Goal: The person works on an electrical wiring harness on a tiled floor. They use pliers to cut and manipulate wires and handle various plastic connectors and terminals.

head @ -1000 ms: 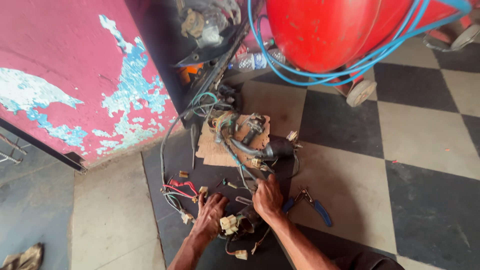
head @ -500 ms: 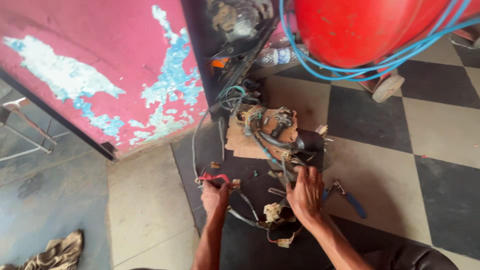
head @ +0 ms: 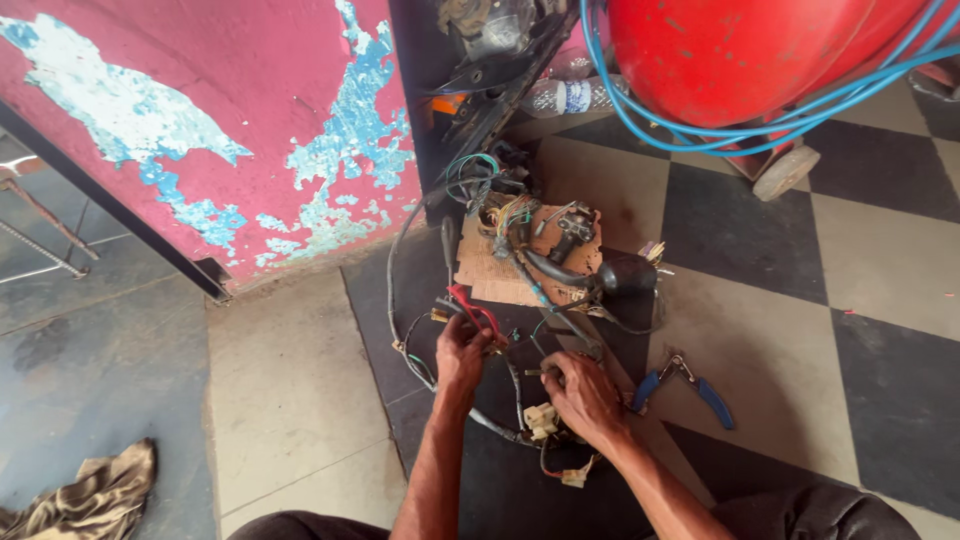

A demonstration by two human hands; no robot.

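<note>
The wires [head: 520, 400] lie on the floor [head: 300, 380] between both hands. The left hand [head: 462, 352] pinches red wires [head: 478, 312] at its 12 o'clock. The right hand [head: 585, 395] curls its fingers [head: 560, 375] around a dark wire. Blue pliers [head: 690, 385] lie at 3 o'clock. Cardboard [head: 500, 270] sits at 12 o'clock.

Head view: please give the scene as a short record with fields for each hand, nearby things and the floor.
left hand: holds red wires of a wire harness
right hand: rests on the harness, near a white connector
pliers: blue handles, lying on the floor right of the right hand
cardboard: under a black part
floor: checkered tiles
cloth: lower left
</note>
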